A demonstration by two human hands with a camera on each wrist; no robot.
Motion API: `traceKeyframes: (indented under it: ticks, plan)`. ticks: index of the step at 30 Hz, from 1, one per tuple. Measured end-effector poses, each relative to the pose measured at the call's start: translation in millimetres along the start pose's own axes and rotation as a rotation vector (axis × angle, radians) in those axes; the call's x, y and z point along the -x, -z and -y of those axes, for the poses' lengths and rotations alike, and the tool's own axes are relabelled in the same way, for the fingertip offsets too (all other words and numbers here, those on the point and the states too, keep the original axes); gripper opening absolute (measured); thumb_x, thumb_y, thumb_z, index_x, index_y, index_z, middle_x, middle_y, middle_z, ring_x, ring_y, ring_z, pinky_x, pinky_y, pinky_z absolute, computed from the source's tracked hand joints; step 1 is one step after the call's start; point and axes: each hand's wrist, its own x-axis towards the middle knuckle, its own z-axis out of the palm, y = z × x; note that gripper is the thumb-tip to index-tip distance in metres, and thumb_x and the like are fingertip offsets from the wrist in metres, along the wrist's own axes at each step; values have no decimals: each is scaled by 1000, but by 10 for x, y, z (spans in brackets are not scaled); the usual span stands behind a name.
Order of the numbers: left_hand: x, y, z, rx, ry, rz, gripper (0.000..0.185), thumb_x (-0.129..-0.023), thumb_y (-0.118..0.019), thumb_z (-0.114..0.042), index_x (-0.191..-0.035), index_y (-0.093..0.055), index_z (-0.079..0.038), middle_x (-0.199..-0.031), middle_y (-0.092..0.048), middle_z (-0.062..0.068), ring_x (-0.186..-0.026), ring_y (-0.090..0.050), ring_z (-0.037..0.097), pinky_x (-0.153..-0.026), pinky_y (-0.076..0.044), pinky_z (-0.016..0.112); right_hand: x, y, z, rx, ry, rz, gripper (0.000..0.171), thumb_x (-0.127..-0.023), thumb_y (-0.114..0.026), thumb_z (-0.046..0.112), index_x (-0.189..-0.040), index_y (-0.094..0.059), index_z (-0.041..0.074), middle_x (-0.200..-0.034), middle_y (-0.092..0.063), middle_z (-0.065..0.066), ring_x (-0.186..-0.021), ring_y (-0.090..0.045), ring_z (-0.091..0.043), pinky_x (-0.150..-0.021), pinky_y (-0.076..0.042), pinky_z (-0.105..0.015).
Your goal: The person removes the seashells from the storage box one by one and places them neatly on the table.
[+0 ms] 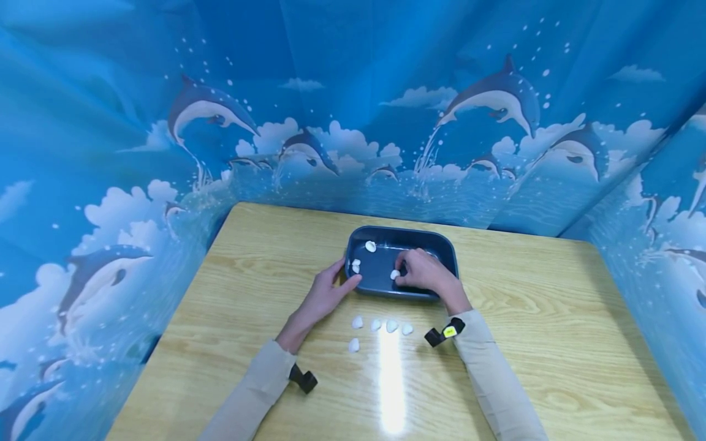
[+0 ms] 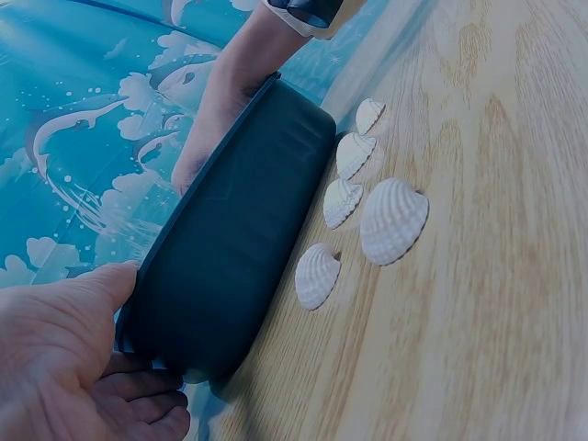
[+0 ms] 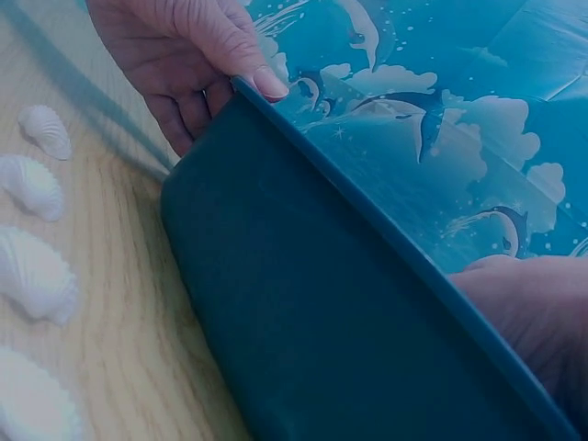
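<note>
A dark blue rectangular tray (image 1: 377, 264) stands on the table. My left hand (image 1: 322, 295) grips its left front corner, thumb over the rim and fingers against the outer wall. Inside the tray, my right hand (image 1: 421, 271) pinches a white seashell (image 1: 394, 275) between thumb and fingertips, low over the floor. In both wrist views the tray wall hides this shell. Another seashell (image 1: 371, 246) lies near the tray's back left corner, and two small shells (image 1: 355, 266) sit close together by its left wall. Several ribbed white seashells (image 2: 394, 220) lie on the table before the tray.
The wooden table (image 1: 551, 318) reaches well past the tray on both sides. Behind it and at both sides hangs a blue curtain (image 1: 353, 73) printed with dolphins and clouds. A bright light reflection (image 1: 391, 380) runs down the tabletop in front of the shells.
</note>
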Motion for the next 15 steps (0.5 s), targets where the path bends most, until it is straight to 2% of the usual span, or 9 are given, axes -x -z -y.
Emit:
traceKeyframes:
  ticks: [6, 15]
  plan:
    - [4, 2, -10, -1, 3, -2, 67, -104, -66, -35, -160, -41, -6, -165, -40, 11, -154, -34, 28, -126, -30, 47, 39, 29, 45, -19, -7, -10, 23, -89, -81, 23, -104, -74, 7, -60, -54, 3, -51, -43, -11, -47, -33, -26]
    - [8, -5, -21, -8, 13, -7, 68, -104, -66, -36, -160, -40, -7, -165, -40, 12, -154, -34, 29, -126, -30, 48, 214, 87, 154, -10, 13, -68, 21, -90, -78, 23, -103, -72, 8, -59, -51, 3, -51, -43, -12, -49, -34, -28]
